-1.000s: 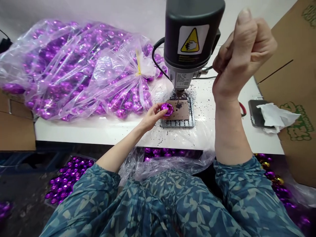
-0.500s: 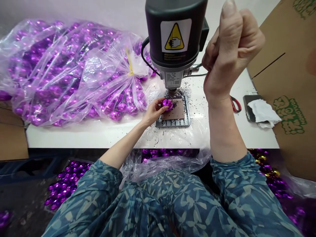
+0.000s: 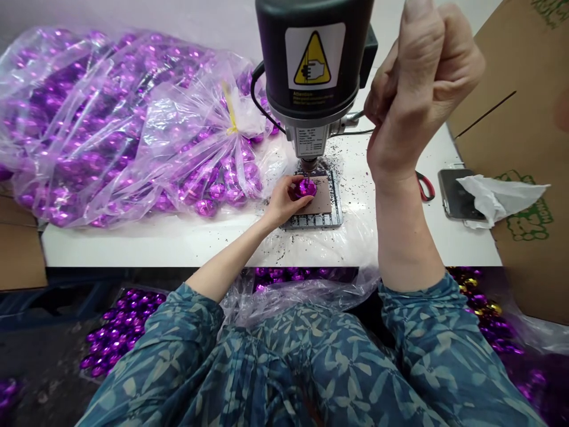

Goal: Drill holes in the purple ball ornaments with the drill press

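My left hand pinches a shiny purple ball between thumb and fingers. The ball sits on a brown board laid over the grey slotted base plate of a bench drill press, directly under its chuck. Whether the drill bit touches the ball cannot be made out. Raised at the right of the machine, my right hand is wrapped around the feed lever, whose end is hidden in the fist.
A large clear bag of purple balls fills the table's left side. Dark shavings lie around the base. At right are red-handled scissors, a phone, white tissue and a cardboard box. More purple balls lie below the table.
My left hand has shifted the purple ball slightly right, more squarely under the chuck. My right hand stays on the lever. The tissue by the phone has flapped out to the right.
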Demonstrator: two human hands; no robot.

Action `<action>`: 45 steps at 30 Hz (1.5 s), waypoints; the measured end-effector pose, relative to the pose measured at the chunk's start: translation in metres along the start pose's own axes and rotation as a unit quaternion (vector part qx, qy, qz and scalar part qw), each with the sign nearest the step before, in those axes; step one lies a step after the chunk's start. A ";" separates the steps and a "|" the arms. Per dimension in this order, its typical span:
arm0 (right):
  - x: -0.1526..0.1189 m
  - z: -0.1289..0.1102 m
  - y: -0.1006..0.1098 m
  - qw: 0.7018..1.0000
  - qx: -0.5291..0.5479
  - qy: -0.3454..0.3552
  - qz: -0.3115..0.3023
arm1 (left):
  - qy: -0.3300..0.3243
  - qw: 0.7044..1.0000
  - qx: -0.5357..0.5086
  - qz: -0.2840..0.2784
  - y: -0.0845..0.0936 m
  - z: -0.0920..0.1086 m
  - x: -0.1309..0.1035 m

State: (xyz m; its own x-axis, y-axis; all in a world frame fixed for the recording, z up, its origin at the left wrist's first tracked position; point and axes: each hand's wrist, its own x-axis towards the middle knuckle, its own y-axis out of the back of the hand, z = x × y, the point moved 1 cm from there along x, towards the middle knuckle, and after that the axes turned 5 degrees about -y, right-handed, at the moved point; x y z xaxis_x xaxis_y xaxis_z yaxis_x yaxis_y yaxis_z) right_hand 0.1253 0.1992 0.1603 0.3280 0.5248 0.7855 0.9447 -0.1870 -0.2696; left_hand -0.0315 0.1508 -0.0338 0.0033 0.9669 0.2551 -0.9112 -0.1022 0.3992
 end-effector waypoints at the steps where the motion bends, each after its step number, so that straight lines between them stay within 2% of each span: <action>1: 0.000 0.001 0.000 1.000 0.024 0.005 -0.001 | -0.006 1.000 0.015 0.005 -0.002 0.001 0.000; 5: 0.002 0.005 -0.001 0.999 0.029 0.020 0.010 | -0.037 0.998 0.041 0.006 -0.007 0.002 0.000; 8: 0.003 0.008 -0.001 1.000 -0.003 0.016 0.013 | -0.039 0.999 0.015 -0.010 -0.010 -0.004 -0.001; 13: 0.000 0.001 0.003 1.000 0.011 0.005 -0.001 | -0.052 0.999 -0.008 -0.007 -0.013 -0.013 -0.005; 17: -0.009 -0.009 0.009 1.000 0.011 -0.023 -0.017 | -0.070 0.997 -0.016 -0.011 -0.015 -0.019 -0.006; 20: -0.019 -0.013 0.015 1.000 0.003 -0.021 -0.001 | -0.085 0.996 -0.024 -0.010 -0.017 -0.024 -0.007; 25: -0.036 -0.011 0.024 0.997 -0.075 -0.032 -0.005 | -0.106 0.994 -0.014 -0.008 -0.018 -0.034 -0.007; 30: -0.044 0.001 0.024 0.999 0.010 0.036 0.023 | -0.119 0.993 -0.012 -0.010 -0.018 -0.037 -0.006; 32: -0.048 0.008 0.026 0.998 0.013 0.055 0.030 | -0.117 0.993 -0.014 -0.009 -0.018 -0.036 -0.006; 35: -0.060 0.019 0.036 0.996 -0.072 0.053 0.018 | -0.120 0.993 -0.018 -0.008 -0.018 -0.035 -0.007; 40: -0.078 0.045 0.056 0.982 -0.188 -0.015 -0.013 | -0.109 0.994 -0.021 -0.004 -0.018 -0.034 -0.007; 45: -0.078 0.066 0.059 0.978 -0.198 0.055 -0.018 | -0.104 0.994 -0.019 -0.008 -0.018 -0.033 -0.006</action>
State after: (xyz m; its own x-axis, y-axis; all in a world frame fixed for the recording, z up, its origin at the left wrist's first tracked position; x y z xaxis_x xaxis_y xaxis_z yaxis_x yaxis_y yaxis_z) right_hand 0.1556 0.2025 0.0466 0.2711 0.4486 0.8516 0.8721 -0.4889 -0.0201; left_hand -0.0284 0.1545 -0.0714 0.0996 0.8986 0.4274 -0.9252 -0.0744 0.3720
